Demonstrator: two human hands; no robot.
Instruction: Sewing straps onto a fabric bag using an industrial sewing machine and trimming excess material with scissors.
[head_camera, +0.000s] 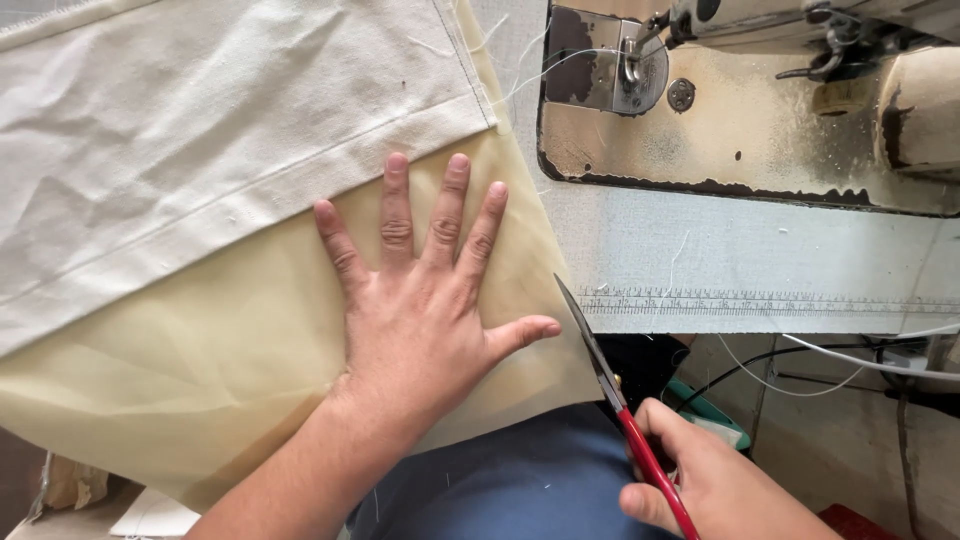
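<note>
Red-handled steel scissors (615, 400), gripped in the right hand (715, 480), meet the sheer yellow fabric's (200, 350) edge on the worktop (740, 260); the left hand (425, 300) presses it flat, fingers spread. Slippery cloth could shift, skewing the cut near the thumb.

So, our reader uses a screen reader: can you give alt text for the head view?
A left hand presses flat on sheer yellow fabric while the right hand holds red-handled scissors at the fabric's edge. White cloth overlaps it, beside a worn sewing machine.
</note>
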